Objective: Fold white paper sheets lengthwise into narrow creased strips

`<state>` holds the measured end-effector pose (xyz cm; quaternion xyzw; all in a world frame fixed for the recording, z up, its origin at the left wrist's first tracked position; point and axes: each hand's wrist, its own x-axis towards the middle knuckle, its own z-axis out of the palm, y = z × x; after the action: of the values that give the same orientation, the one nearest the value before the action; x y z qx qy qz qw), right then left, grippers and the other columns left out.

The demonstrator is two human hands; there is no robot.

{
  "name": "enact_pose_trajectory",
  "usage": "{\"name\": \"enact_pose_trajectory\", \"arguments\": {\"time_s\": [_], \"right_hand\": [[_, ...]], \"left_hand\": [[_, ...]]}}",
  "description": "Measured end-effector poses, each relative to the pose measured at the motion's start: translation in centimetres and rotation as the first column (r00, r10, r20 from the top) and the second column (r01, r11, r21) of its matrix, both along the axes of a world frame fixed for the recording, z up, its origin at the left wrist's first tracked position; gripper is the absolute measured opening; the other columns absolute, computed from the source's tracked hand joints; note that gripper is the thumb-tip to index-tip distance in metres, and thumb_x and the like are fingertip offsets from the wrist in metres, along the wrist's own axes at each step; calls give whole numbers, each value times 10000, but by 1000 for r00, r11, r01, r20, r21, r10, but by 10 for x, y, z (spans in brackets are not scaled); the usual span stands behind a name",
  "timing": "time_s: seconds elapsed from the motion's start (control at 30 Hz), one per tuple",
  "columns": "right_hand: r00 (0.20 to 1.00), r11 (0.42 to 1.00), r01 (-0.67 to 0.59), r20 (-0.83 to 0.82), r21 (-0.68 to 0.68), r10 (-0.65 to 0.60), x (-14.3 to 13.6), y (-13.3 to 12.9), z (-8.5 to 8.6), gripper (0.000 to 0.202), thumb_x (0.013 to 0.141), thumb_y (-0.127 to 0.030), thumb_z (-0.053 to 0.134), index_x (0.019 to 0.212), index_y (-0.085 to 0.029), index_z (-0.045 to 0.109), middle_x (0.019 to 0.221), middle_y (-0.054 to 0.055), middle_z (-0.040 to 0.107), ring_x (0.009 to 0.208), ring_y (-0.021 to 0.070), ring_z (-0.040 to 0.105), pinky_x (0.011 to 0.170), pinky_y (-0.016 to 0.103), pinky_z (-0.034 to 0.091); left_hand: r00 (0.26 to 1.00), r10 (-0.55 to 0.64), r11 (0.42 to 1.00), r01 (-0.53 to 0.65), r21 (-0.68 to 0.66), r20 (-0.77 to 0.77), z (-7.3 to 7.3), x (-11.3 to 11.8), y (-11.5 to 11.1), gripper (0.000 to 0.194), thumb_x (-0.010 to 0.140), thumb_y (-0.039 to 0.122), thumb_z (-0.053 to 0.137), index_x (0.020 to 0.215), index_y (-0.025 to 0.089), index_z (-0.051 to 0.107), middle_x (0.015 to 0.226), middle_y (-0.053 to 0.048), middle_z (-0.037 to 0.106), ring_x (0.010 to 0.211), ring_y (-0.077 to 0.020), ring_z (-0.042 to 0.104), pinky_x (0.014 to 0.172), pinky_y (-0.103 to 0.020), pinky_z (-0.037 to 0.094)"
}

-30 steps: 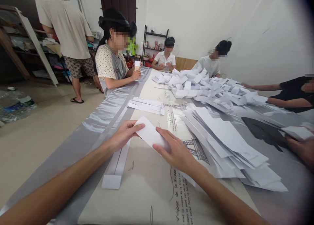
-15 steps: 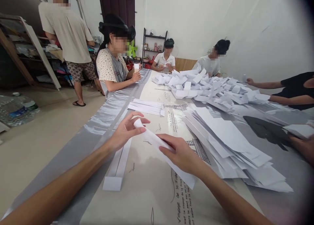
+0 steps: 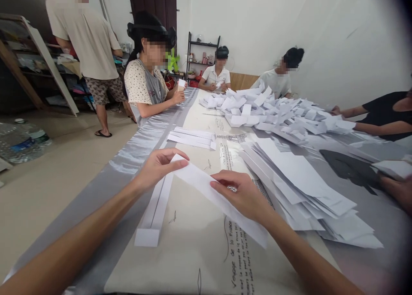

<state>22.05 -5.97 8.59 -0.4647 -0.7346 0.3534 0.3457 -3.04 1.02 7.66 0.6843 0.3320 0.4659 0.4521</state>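
A long white paper strip (image 3: 206, 187) is held slantwise above the table between my two hands. My left hand (image 3: 161, 164) pinches its far left end between thumb and fingers. Farther along, my right hand (image 3: 243, 192) grips the strip's right edge, and the near end slopes down toward the lower right. Left of the held strip lies a folded paper strip (image 3: 156, 209) with a turned-up end. Beyond my hands rests another set of folded strips (image 3: 191, 137). A fanned stack of flat paper pieces (image 3: 299, 179) lies right of my right hand.
A large heap of folded papers (image 3: 251, 108) covers the table's far part. The printed tablecloth (image 3: 193, 248) lies beneath my hands. A co-worker (image 3: 144, 80) sits at the left edge holding paper; others sit around. A dark flat piece (image 3: 349, 168) lies at right.
The curled far end of the strip is now flatter, and my left hand has closed further on it. The strip's near end has shifted slightly right and down.
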Motion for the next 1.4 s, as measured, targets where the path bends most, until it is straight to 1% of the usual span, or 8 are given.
{"name": "enact_pose_trajectory", "arguments": {"time_s": [0.13,0.3,0.47,0.63,0.83,0.97,1.13,1.4], "right_hand": [[998,995,-54,-19,-79,53,5,2,7,239,966,-309,552,976,-305,791,913,-2,744,779,168,630,677,313,493],[998,997,-44,44,-69,47,6,1,7,289,955,-352,570,767,-254,767,761,4,690,676,155,579,595,296,448],[986,982,-142,69,-126,152,5,0,2,335,971,-354,532,712,-243,712,698,-8,619,628,138,500,582,287,399],[969,956,-210,88,-205,232,20,10,0,283,947,-350,567,735,-222,704,667,-12,574,587,118,433,544,275,342],[933,933,-276,168,-231,318,26,13,-6,269,936,-328,561,743,-235,725,676,-11,576,566,113,361,509,269,279],[922,918,-313,154,-242,355,24,13,-9,247,937,-343,574,800,-242,752,713,-6,614,584,113,388,524,270,308],[912,901,-333,149,-279,383,46,27,-4,243,933,-368,603,836,-222,771,737,14,650,607,118,435,539,275,332],[907,885,-376,86,-275,412,45,31,-13,189,906,-355,652,863,-227,784,798,24,701,686,136,520,607,285,391]], "left_hand": [[999,-32,997,30,-69,-23,2,-6,2,203,811,373,793,828,171,780,820,-54,742,743,-183,656,672,-275,495],[991,-77,993,67,-93,-112,5,-8,2,202,780,374,812,816,176,793,671,-26,696,601,-145,600,546,-244,440],[898,-303,950,259,-173,-320,10,-14,5,229,806,403,768,842,183,815,716,-46,720,589,-151,585,516,-243,401],[846,-343,938,289,-189,-408,12,-29,15,239,815,416,739,807,188,811,681,-37,704,590,-155,591,535,-237,416],[638,-599,800,495,-338,-483,8,-15,3,246,882,409,661,893,209,804,780,-50,717,693,-195,629,597,-255,463],[630,-589,805,512,-300,-505,7,-5,-5,303,903,408,631,745,185,762,602,-2,570,531,-130,459,503,-242,350],[611,-619,785,509,-353,-494,10,-23,9,359,919,429,615,723,146,718,592,13,468,544,-105,357,503,-238,274],[493,-742,669,574,-471,-453,8,-6,-6,421,974,475,540,818,147,753,654,-14,576,555,-104,394,512,-234,290]]}}
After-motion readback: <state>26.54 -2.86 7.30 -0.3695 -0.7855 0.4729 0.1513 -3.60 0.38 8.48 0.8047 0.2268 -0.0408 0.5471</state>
